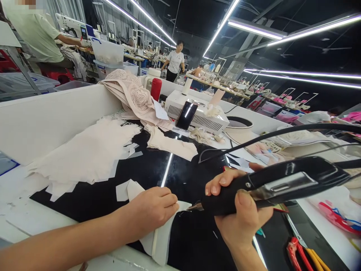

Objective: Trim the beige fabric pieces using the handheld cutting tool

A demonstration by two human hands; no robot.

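My right hand (242,210) is wrapped round a black corded tool (222,197) with a silver lever and a thin metal tip. That tip points left and touches or nearly touches the edge of a pale fabric piece (163,241) on the glossy black surface (194,237). On the same fabric lies my left hand (158,207), fingers curled and pressed together at its upper edge, close to the tip. A narrow strip runs down the fabric below my left hand. Left of my hands spreads a large pile of cream fabric pieces (87,150).
A phone (186,114) leans on a white vented box (208,122). Lace fabric (138,94) and a red bottle (156,89) stand behind. Red-handled scissors (295,248) lie at right. Cables cross the right side. Two people (175,60) (34,34) are beyond the low wall.
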